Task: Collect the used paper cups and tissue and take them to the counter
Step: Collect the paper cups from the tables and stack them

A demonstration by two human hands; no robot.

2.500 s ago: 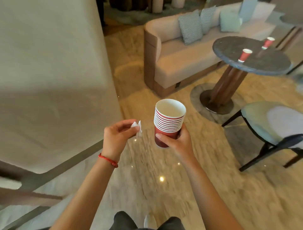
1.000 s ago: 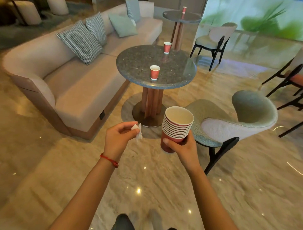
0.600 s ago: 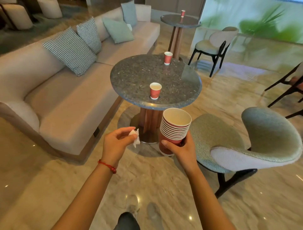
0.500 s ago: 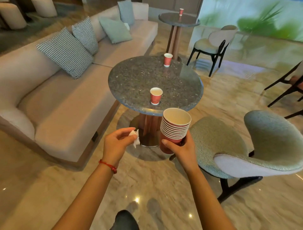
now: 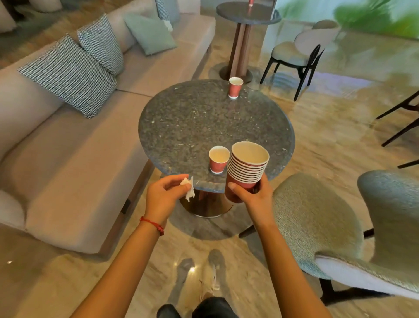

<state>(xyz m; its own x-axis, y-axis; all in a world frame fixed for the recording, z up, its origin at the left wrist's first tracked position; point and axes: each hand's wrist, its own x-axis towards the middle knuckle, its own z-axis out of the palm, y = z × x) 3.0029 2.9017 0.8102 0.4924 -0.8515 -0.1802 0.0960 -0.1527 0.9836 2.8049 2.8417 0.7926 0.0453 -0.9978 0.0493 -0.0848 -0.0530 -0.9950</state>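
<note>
My right hand grips a stack of several nested red paper cups by its base, held upright at the near edge of a round grey stone table. My left hand pinches a crumpled white tissue just below the table's rim. A single red paper cup stands on the table right beside the stack, to its left. Another red cup stands at the table's far edge. A third cup shows on the far table.
A beige sofa with checked and green cushions runs along the left. A green padded chair stands close on the right. A second round table and a dark-legged chair stand farther back. Polished marble floor lies underfoot.
I have walked up to the round table, which has come much closer. Both hands now reach its near edge, still holding the tissue and the cup stack.
</note>
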